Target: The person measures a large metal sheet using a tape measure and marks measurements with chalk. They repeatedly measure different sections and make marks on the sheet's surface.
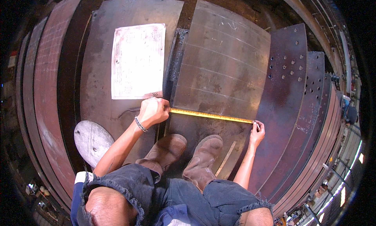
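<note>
A yellow tape measure (211, 115) is stretched across a dark steel plate (225, 75) marked with several thin pale lines. My left hand (154, 110), with a chain bracelet at the wrist, is closed on the left end of the tape; the tape's case, if it is there, is hidden in the fingers. At the plate's right edge, my right hand (256, 134) pinches the other end of the tape. Something small and pale shows at its fingertips, too small to name. Just beyond my left hand lies a large white drawing sheet (138, 63) on another plate (98, 69).
My boots (203, 157) stand on the plate near the tape. A round grey metal disc (93, 141) lies left of my left forearm. On the right are overlapping plates with bolt holes (288, 69). Long reddish steel beams (47, 81) run along the left. A thin strip (226, 159) lies beside the right boot.
</note>
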{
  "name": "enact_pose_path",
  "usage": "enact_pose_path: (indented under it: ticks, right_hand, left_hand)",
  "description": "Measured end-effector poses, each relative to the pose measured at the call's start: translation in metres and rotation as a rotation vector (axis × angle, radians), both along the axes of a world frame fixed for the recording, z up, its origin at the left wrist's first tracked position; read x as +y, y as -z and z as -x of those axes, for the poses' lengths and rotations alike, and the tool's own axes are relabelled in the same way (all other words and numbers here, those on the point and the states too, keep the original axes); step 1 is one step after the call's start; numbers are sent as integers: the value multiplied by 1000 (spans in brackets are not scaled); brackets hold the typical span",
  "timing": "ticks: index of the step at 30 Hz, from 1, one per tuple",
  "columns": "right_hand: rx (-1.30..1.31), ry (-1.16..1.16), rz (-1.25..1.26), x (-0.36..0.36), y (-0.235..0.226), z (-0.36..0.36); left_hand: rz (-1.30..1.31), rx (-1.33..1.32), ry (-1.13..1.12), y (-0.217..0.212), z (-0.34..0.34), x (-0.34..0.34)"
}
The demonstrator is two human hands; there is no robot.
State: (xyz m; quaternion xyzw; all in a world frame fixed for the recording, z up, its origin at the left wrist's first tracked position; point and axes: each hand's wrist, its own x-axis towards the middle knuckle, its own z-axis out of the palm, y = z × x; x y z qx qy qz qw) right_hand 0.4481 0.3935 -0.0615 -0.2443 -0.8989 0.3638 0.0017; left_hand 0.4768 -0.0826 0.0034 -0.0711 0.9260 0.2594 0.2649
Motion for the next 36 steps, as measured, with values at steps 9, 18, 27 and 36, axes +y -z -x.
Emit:
enact_pose_path:
  ticks: [9,18,27,36]
  right_hand:
    - [77,-41,-22,12,16,-3]
    - [116,-74,-67,12,16,-4]
    - [14,3,-15,4,5,-2]
    - [101,-66,-62,13,17,-4]
  left_hand:
    - [-9,-16,-11,-1,1,1]
    - [-6,-22,-7,-2,1,1]
    - [-11,0,-9,-1,0,0]
    - [-15,9,-1,4,-1,-1]
